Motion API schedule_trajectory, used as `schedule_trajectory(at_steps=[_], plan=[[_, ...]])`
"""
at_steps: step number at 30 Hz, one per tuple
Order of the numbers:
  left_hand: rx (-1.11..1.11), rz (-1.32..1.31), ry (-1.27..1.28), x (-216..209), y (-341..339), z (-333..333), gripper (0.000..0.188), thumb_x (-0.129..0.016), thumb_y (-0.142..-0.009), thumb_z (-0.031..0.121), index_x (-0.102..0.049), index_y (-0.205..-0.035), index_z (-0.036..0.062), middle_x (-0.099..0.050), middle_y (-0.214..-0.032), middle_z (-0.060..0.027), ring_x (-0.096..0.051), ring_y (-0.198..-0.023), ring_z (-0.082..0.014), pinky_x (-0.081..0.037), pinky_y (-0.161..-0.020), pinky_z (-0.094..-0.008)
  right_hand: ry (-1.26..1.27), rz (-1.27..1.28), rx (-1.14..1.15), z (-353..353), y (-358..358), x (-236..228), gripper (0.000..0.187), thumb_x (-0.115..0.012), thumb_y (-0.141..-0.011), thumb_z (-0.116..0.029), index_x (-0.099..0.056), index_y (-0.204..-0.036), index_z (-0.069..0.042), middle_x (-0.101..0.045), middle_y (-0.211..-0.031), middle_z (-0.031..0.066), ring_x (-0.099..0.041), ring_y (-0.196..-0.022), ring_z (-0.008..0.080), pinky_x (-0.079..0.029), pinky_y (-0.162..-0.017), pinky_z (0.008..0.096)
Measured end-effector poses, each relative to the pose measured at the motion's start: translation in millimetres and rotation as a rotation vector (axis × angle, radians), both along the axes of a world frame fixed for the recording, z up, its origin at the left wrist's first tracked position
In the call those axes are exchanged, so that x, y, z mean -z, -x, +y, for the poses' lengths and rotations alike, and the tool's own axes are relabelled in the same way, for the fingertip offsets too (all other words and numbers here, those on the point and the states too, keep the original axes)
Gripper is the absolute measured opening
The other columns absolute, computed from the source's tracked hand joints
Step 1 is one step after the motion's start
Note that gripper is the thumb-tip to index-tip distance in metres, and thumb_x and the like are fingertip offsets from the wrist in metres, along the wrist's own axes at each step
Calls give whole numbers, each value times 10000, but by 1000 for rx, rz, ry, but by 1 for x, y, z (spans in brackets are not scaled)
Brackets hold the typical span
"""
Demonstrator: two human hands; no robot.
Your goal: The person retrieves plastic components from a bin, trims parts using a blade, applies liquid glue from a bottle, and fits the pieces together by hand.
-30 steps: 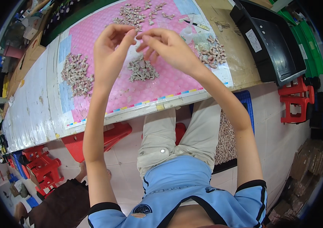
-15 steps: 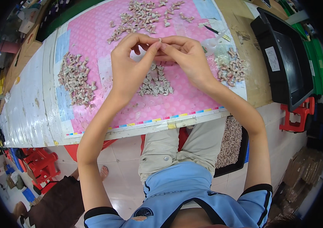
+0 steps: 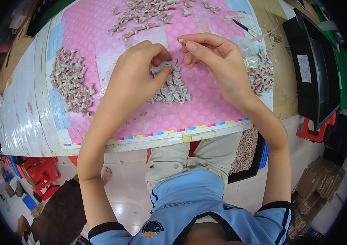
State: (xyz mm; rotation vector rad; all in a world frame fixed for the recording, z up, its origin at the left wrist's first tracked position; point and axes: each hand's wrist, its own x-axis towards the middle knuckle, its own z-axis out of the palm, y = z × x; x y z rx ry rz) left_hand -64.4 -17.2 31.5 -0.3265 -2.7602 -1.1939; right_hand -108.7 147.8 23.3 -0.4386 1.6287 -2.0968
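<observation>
Between the thumb and forefinger of my right hand (image 3: pixel 220 61) is a small pinkish piece with a pale end (image 3: pixel 182 42), held up over the pink sheet (image 3: pixel 161 118). My left hand (image 3: pixel 136 71) is apart from it, its fingers curved and spread from the thumb with nothing visible in them. Just below and right of the left fingers lies a heap of small whitish-grey pieces (image 3: pixel 175 90), partly hidden by that hand. A larger heap of pink-and-grey curved pieces (image 3: pixel 70 81) sits to the left. More such pieces (image 3: pixel 140 16) are scattered at the far side.
Right of my right hand lies another heap of curved pieces (image 3: pixel 262 73), near a translucent squeeze bottle with a thin nozzle (image 3: pixel 246 43). A dark slim tool (image 3: pixel 245 26) lies beyond. A black plastic bin (image 3: pixel 314 73) stands at the right edge. A tray of small pieces (image 3: pixel 245 153) is below the table.
My hands were together at one small piece; now they have parted. The left moved down and left, its fingers opening, while the right keeps a small piece pinched. The view has shifted slightly.
</observation>
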Motion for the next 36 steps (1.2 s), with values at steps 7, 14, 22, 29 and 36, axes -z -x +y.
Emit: schedule_trajectory(at_steps=[7, 14, 22, 29, 36], plan=[[15, -35, -14, 1, 2, -2, 162, -592, -627, 29, -542, -774, -16, -524, -624, -62, -475, -589, -124, -366, -543, -239, 41, -101, -18, -3, -3, 1, 211, -534, -786, -132, -555, -896, 47, -576, -770, 104, -568, -673, 136, -471, -622, 243], [-90, 49, -384, -2, 3, 4, 109, -562, -677, 21, -534, -774, -21, -547, -660, -45, -502, -610, -73, -395, -539, -208, 64, -166, -48, -1, -3, -2, 228, -527, -797, -154, -531, -898, 50, -580, -779, 129, -592, -672, 174, -486, -615, 249], [-38, -253, -967, 1, 1, 3, 206, -560, -756, 94, -537, -926, -20, -567, -813, -53, -531, -708, -73, -389, -613, -180, 119, -129, 28, -1, -1, 2, 218, -520, -801, -156, -512, -889, 43, -586, -777, 134, -594, -679, 169, -485, -619, 249], [-48, -271, -1014, 4, -1, 8, 224, -561, -760, 112, -531, -942, -14, -571, -827, -53, -539, -724, -78, -388, -618, -178, 149, -135, -44, -2, -3, 2, 202, -516, -801, -120, -494, -898, 56, -585, -785, 147, -594, -691, 167, -488, -629, 241], [-90, -226, -1016, 5, -3, 12, 198, -547, -775, 95, -523, -931, -25, -556, -835, -61, -536, -738, -86, -399, -634, -184, 111, -119, -54, -2, -4, 1, 188, -519, -800, -122, -481, -875, 46, -583, -776, 141, -593, -687, 160, -481, -621, 233]])
